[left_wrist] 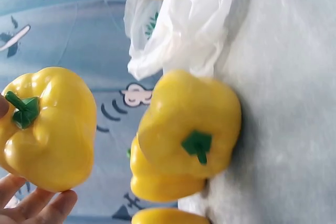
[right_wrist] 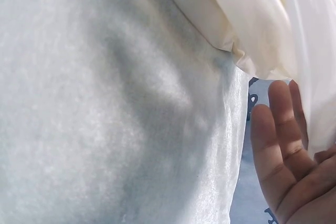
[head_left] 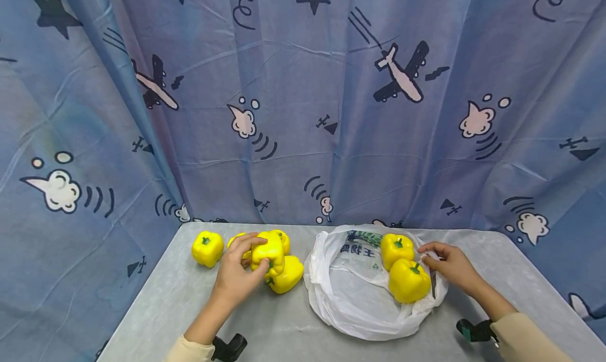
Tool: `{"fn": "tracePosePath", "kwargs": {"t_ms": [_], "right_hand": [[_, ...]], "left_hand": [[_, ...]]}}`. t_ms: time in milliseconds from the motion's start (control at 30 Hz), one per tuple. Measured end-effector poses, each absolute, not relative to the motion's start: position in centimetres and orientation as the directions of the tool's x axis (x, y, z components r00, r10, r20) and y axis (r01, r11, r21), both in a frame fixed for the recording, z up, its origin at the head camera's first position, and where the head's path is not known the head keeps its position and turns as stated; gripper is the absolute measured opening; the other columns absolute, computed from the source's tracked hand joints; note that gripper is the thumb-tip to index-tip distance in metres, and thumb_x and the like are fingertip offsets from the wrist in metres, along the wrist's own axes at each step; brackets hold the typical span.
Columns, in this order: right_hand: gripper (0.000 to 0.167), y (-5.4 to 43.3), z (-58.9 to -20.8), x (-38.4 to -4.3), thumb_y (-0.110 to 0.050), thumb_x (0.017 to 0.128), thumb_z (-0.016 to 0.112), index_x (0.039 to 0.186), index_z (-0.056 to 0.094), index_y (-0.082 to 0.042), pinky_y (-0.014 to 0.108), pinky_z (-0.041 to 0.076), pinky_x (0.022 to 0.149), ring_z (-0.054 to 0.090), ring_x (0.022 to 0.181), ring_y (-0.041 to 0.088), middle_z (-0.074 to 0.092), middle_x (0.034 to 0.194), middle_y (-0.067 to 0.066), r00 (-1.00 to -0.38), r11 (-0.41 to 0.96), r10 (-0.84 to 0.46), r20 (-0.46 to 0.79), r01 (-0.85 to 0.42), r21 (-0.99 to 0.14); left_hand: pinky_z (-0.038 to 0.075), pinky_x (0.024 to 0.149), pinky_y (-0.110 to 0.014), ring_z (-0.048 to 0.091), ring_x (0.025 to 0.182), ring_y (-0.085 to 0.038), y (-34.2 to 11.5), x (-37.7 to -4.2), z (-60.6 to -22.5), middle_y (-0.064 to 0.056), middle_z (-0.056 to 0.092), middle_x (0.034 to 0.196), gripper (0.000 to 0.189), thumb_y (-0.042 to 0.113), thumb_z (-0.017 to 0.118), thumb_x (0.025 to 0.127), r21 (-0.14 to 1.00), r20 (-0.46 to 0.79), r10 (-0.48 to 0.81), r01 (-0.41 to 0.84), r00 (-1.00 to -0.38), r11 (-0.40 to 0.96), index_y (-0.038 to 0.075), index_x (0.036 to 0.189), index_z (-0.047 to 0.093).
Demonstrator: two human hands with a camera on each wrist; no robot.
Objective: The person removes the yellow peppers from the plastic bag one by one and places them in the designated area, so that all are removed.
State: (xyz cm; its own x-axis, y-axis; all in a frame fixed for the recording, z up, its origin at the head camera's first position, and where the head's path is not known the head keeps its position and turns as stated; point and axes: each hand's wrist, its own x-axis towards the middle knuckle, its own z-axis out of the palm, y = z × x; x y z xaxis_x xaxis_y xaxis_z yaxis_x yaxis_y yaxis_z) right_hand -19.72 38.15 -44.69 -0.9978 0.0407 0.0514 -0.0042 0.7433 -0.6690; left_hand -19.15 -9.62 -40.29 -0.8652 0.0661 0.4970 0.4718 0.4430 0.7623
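My left hand (head_left: 236,278) grips a yellow bell pepper (head_left: 268,252) between thumb and fingers. In the left wrist view this held pepper (left_wrist: 58,129) is off the table, its green stem toward the palm side. Just under and behind it lie more yellow peppers, one of them (head_left: 289,275) near the bag. To the right is a white plastic bag (head_left: 350,322), its mouth spread wide. Two yellow peppers, one farther back (head_left: 396,246) and one nearer (head_left: 409,283), lie in its right side. My right hand (head_left: 452,267) pinches the bag's right rim; its thumb is mostly hidden in the right wrist view.
A single yellow pepper (head_left: 207,249) stands at the left of the grey-covered table (head_left: 156,309). Behind the table hangs a blue patterned curtain (head_left: 293,183). Dark wrist-worn devices show below both wrists, such as the left one (head_left: 231,347).
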Motion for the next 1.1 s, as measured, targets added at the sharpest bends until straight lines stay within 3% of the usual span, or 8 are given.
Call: {"fn": "tracePosePath", "kwargs": {"t_ms": [400,700,1100], "right_hand": [[0.030,38.2,-44.8,-19.9,-0.024,0.094,0.060,0.117,0.064,-0.005,0.062,0.046,0.092,0.054,0.092,0.023,0.066,0.106,0.013,-0.998,0.749,0.039,0.052,-0.005,-0.662],[0.031,38.3,-44.9,-20.0,-0.025,0.095,0.060,0.117,0.064,-0.004,0.062,0.045,0.091,0.054,0.083,0.017,0.066,0.102,0.012,-0.998,0.747,0.029,0.053,-0.014,-0.665],[0.031,38.2,-44.7,-19.9,-0.026,0.094,0.060,0.117,0.064,-0.004,0.066,0.042,0.093,0.054,0.091,0.023,0.067,0.100,0.011,-0.998,0.753,0.034,0.046,-0.005,-0.658]], "left_hand": [[0.057,0.073,-0.029,0.060,0.106,-0.024,-12.3,-19.7,-41.5,-0.011,0.057,0.129,0.033,0.001,0.070,0.075,0.780,0.464,-0.004,0.406,-0.886,0.477,0.012,0.106,0.068],[0.055,0.072,-0.033,0.060,0.101,-0.026,-13.7,-20.1,-43.6,-0.011,0.059,0.125,0.033,0.001,0.069,0.075,0.786,0.422,-0.012,0.359,-0.907,0.503,0.012,0.106,0.067],[0.055,0.072,-0.031,0.059,0.101,-0.025,-14.3,-20.1,-44.7,-0.011,0.060,0.124,0.034,-0.001,0.070,0.072,0.793,0.398,0.031,0.360,-0.917,0.492,0.014,0.102,0.069]]}}
